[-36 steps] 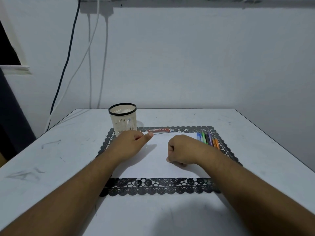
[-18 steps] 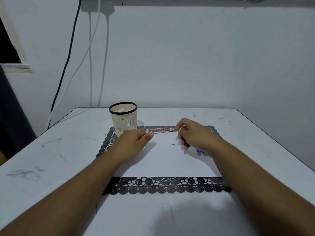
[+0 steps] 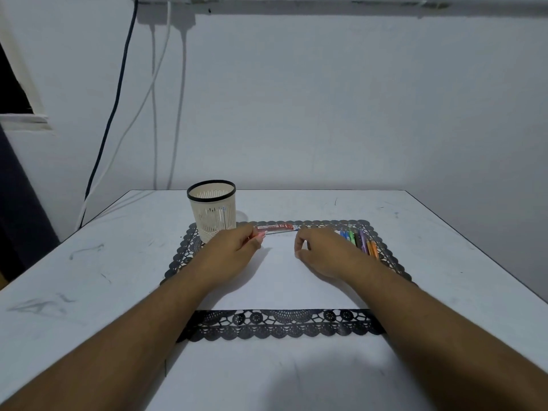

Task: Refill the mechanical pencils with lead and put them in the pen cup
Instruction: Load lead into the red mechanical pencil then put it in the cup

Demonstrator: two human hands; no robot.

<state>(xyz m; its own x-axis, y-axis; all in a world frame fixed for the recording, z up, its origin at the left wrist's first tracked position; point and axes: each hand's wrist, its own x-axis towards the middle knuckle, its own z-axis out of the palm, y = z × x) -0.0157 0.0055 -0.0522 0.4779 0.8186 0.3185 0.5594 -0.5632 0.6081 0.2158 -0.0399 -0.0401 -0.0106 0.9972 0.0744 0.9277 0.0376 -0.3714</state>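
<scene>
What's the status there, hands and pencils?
Left hand pinches something small beside the red lead tube. Right hand loosely curled, holding nothing visible. Coloured mechanical pencils on black lace mat; cream slotted pen cup unobstructed.

Pen cup [image 3: 212, 214]: cream slotted plastic, black rim, upright on the far-left corner of the black lace placemat [image 3: 284, 324]. Lead refill tube [image 3: 275, 227]: red, slim, lying flat along the placemat's far edge, just right of the cup; its left end meets the fingertips of the left hand [image 3: 234, 250]. Mechanical pencils [image 3: 359, 241]: blue, green, purple, orange, lying side by side near the placemat's far-right corner.
</scene>
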